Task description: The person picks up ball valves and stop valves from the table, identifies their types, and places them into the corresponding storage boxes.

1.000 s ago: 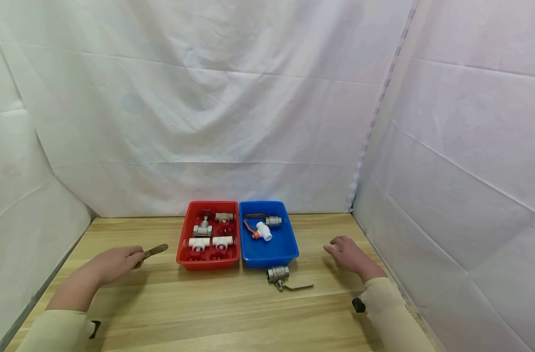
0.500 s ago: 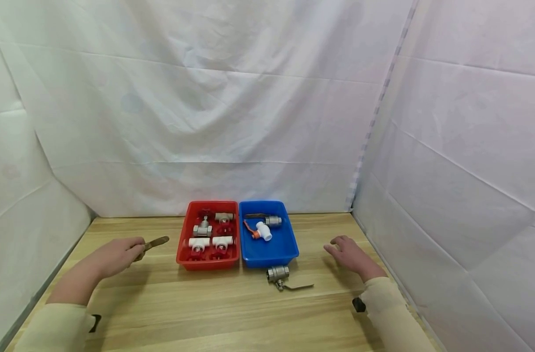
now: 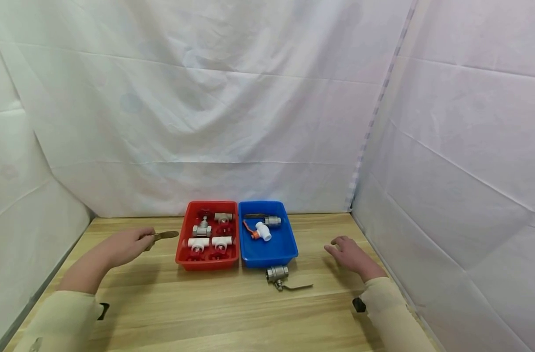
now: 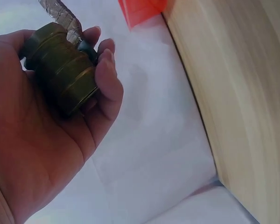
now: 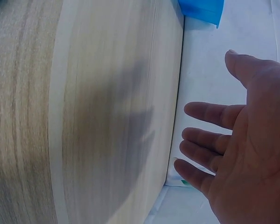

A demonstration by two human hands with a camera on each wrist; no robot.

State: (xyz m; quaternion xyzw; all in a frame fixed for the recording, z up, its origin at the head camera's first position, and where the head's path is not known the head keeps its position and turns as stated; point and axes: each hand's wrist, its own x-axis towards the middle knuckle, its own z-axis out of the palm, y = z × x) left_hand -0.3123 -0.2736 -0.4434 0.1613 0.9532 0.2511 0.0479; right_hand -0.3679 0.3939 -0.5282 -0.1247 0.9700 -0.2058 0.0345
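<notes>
My left hand grips a brass ball valve, its fingers curled round the ribbed body. The valve's lever handle sticks out to the right, close to the red tray. In the left wrist view that lever looks wrapped in something silvery and crinkled. Over the table's right side my right hand holds nothing, fingers loosely spread, as the right wrist view also shows. A steel ball valve with a long lever lies on the table just in front of the blue tray.
Several valves with red handwheels, white tee-shaped ones and a metal one, fill the red tray. Inside the blue tray are a white valve with an orange lever and a metal lever valve. White cloth hangs behind the table.
My left hand has moved up and to the right with the brass ball valve, bringing its lever nearer the red tray. The right hand has stayed in place.
</notes>
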